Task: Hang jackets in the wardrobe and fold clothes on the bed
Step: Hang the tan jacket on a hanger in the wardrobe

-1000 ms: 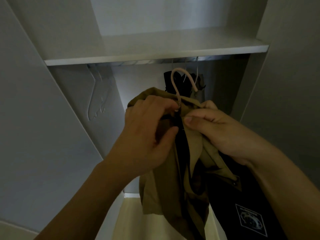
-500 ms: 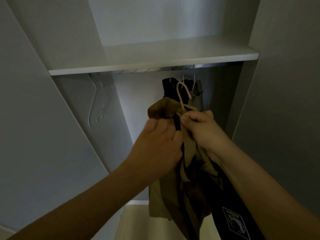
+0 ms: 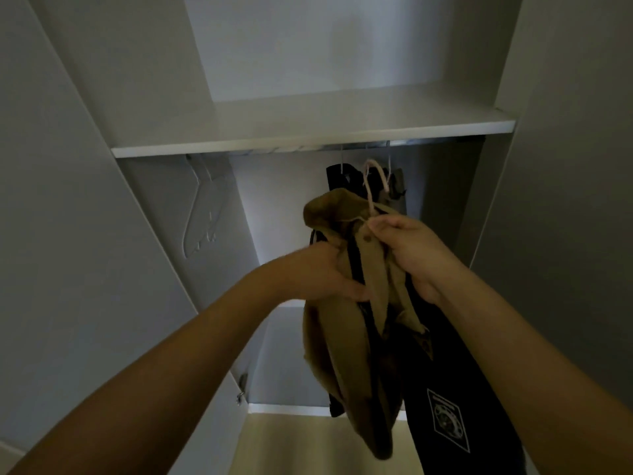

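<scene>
Khaki jacket [image 3: 346, 323] hangs at frame centre; right hand [image 3: 411, 252] pinches its collar by the hanger hook [image 3: 375, 180], left hand [image 3: 325, 272] grips the fabric lower left.

Matt tan cloth jacket [image 3: 346, 337], smooth pale hanger hook [image 3: 376, 180], matt white shelf [image 3: 308, 132]

left hand [image 3: 329, 272]: now lower on the tan jacket [image 3: 346, 303]; a second ago it is up at the collar by the hanger neck; its arm now reaches further out
right hand [image 3: 407, 248]: further from the camera and higher toward the rail [image 3: 394, 144]; it pinches the jacket's collar at the base of the hanger hook [image 3: 375, 181]
hanger hook: closer beneath the rail than before; not on it
shelf [image 3: 308, 138]: sits lower in view as the camera tilts up
</scene>
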A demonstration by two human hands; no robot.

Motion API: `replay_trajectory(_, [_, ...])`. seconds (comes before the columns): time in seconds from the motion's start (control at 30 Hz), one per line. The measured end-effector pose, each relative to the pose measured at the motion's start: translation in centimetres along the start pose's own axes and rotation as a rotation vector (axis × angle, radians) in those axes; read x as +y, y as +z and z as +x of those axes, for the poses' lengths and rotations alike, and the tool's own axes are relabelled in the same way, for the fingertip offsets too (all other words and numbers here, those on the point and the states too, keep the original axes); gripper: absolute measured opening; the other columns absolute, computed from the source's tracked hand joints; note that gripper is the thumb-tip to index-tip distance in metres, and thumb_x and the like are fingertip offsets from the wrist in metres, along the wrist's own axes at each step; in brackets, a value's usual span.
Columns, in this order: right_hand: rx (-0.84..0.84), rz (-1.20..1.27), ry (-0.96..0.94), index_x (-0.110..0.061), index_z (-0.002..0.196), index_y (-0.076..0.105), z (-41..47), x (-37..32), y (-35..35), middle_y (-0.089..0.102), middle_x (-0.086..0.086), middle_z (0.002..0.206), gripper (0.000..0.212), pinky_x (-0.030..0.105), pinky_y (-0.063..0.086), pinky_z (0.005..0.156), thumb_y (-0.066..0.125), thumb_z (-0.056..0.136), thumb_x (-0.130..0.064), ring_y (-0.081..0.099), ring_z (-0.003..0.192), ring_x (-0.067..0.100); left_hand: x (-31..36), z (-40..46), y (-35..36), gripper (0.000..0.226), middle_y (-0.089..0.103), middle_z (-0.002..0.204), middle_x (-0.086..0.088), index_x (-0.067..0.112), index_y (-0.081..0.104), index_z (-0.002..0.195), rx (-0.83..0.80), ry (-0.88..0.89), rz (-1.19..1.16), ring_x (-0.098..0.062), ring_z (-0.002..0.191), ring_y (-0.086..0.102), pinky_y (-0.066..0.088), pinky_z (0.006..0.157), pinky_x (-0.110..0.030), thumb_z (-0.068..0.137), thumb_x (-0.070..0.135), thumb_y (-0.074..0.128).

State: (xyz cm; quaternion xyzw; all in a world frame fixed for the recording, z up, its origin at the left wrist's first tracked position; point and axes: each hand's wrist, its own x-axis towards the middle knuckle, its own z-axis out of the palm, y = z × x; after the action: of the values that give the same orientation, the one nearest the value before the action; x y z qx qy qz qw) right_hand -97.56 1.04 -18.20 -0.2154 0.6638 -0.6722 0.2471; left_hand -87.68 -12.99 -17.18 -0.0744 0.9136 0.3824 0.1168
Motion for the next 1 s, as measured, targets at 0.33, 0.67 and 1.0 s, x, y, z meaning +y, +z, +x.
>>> replay_trajectory(0.33, [-0.046,-0.167,-0.034,-0.018,0.075,0.070,-0.9,2.5,-3.0,0.055,0.013,0.106,0.020,0.036,0.044,0.093,0.068,0.085,-0.036,0.057,0.101,0.023,-5.2,-2.2,0.2,0.037,0.072,0.105,-0.016,0.006,0.068,0.107,0.337,0.009,-1.058,-0.028,0.090,0.072,0.057,0.069,-0.030,0.082,0.033,0.062])
replay_trajectory(0.67, [-0.155,-0.459,-0.091,-0.040,0.072,0.064,-2.0,4.6,-1.8,0.032,-0.010,0.102,0.012,0.011,0.029,0.081,0.075,0.075,-0.037,0.036,0.101,0.000,-3.3,-2.2,1.7,0.037,0.070,0.110,-0.018,0.003,0.063,0.114,0.486,0.170,-1.072,-0.031,0.103,0.068,0.058,0.084,-0.036,0.085,0.027,0.058])
replay_trajectory(1.0, [-0.189,-0.518,-0.080,-0.035,0.067,0.066,-1.7,4.0,-0.7,0.033,-0.012,0.100,0.064,0.021,0.035,0.084,0.050,0.051,-0.094,0.042,0.096,-0.007,-1.9,-2.7,2.9,0.032,0.071,0.110,-0.009,0.007,0.064,0.117,0.705,0.126,-0.791,-0.022,0.102,0.067,0.054,0.093,-0.041,0.092,0.026,0.058])
